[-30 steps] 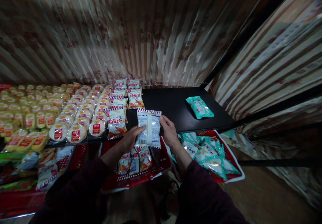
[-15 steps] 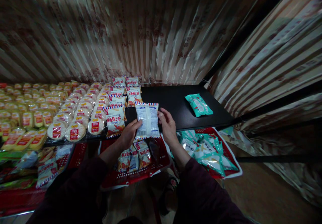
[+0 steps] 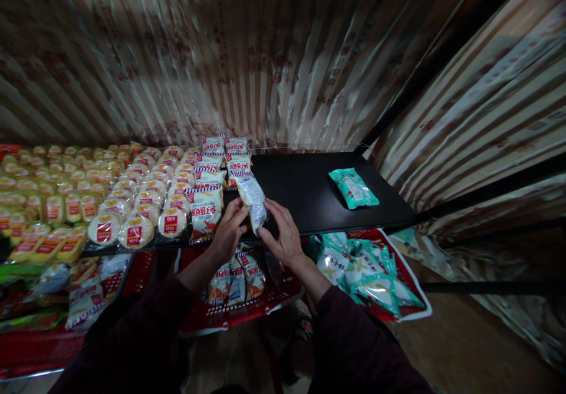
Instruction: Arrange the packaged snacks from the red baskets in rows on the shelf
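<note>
Between my two hands a white and blue snack bag [image 3: 252,196] is held on edge, turned sideways over the front of the black shelf [image 3: 292,184]. My left hand [image 3: 230,226] has its fingers closed on the bag's left side. My right hand [image 3: 285,232] grips it from the right, thumb at the lower end and fingers along the side. To the left stand rows of matching snack bags [image 3: 206,211], their printed fronts facing out. A red basket [image 3: 203,317] below the shelf holds several more such bags [image 3: 252,276].
A teal snack bag [image 3: 354,187] lies on the shelf's right part. A second red basket [image 3: 422,311] beneath holds several teal bags [image 3: 365,267]. Round packaged crackers [image 3: 137,230] and yellow packaged cakes [image 3: 48,243] fill the left. A striped curtain [image 3: 283,58] hangs behind.
The bag in my hands has turned from showing its flat back to standing edge-on. My right hand has come in and closed on it. The view has shifted slightly.
</note>
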`<state>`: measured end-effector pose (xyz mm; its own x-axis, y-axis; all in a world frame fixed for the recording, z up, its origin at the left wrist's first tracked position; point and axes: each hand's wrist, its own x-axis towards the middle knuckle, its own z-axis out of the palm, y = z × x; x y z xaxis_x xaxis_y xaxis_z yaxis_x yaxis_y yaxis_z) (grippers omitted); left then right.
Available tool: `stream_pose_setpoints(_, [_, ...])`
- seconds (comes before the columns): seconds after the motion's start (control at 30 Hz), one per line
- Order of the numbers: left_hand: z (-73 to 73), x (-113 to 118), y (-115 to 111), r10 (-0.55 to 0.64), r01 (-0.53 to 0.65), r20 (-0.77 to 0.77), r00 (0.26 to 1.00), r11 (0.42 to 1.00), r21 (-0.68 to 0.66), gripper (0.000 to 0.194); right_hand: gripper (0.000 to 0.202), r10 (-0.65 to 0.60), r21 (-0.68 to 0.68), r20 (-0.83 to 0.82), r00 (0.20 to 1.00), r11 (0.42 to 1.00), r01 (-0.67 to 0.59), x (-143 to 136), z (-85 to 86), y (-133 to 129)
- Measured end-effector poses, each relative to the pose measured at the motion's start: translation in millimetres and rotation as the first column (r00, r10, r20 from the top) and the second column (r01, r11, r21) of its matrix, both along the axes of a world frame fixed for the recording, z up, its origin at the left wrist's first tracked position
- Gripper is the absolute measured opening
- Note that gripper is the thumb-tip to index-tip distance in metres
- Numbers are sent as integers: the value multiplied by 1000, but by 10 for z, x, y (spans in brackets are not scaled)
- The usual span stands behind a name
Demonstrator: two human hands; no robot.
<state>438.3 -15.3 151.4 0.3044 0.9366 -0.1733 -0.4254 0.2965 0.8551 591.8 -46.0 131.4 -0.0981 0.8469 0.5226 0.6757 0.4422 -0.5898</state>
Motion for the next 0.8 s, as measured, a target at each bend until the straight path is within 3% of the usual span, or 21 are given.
stream_pose_setpoints(0.17, [20,-18,-16,-7,4,22,1000,994,109,39,76,0,-117,-133,991,993,-16,-3,-62,0])
stream_pose_setpoints(0.33, [29,-37,-34,-22,44,-114,993,981,188,37,59,-134,-210,-394,909,976,53,-26,-102,9])
stream_pose_setpoints(0.4, [-2,-48,-23,-2,57,-221,975,968,243,37,50,-161,-251,-546,822,968,23,-26,-107,24])
stream_pose_setpoints(0.5, [-73,-52,-1,41,74,-371,928,954,290,41,41,-204,-323,-781,590,941,-103,-38,-126,64])
stream_pose_setpoints(0.57, [-126,-46,10,86,77,-448,890,940,332,43,39,-246,-349,-870,427,919,-182,-51,-142,95])
stream_pose_setpoints(0.63, [-172,-40,17,162,66,-495,853,909,411,42,39,-285,-364,-901,327,907,-213,-60,-155,123])
stream_pose_setpoints(0.7, [-201,-38,19,243,50,-513,823,869,493,39,43,-315,-385,-898,308,900,-202,-60,-168,146])
stream_pose_setpoints(0.8, [-207,-38,13,312,39,-551,774,845,533,38,48,-318,-410,-858,405,897,-165,-50,-211,184])
